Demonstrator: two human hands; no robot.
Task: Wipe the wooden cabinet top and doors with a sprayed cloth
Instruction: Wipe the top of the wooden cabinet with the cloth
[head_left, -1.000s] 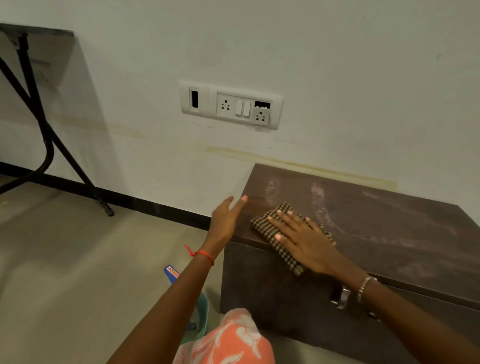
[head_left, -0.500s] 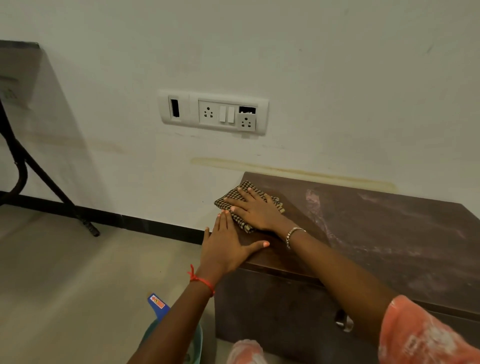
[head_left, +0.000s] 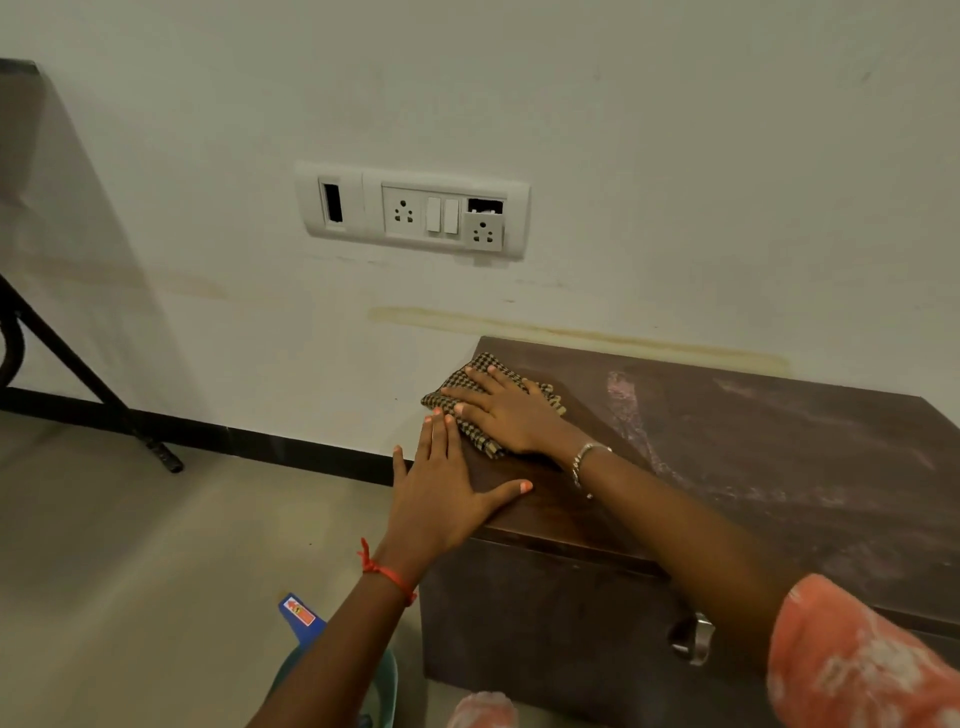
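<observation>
A low dark wooden cabinet (head_left: 753, 467) stands against the wall at the right, its top dusty with pale smears. A brown checked cloth (head_left: 470, 387) lies on the top's far left corner. My right hand (head_left: 511, 410) presses flat on the cloth, fingers spread. My left hand (head_left: 441, 488) rests flat on the cabinet's left edge just in front of the cloth, fingers apart, holding nothing. A metal handle (head_left: 696, 639) shows on the cabinet's front, partly hidden by my right arm.
A white socket and switch panel (head_left: 415, 210) is on the wall above the cabinet. A black folding table leg (head_left: 78, 374) stands at the left. A teal bucket (head_left: 387, 680) with a blue item (head_left: 301, 616) sits on the floor by the cabinet's left side.
My right hand slid the cloth from the front left of the top back to the far left corner. My left hand settled flat on the cabinet's left edge.
</observation>
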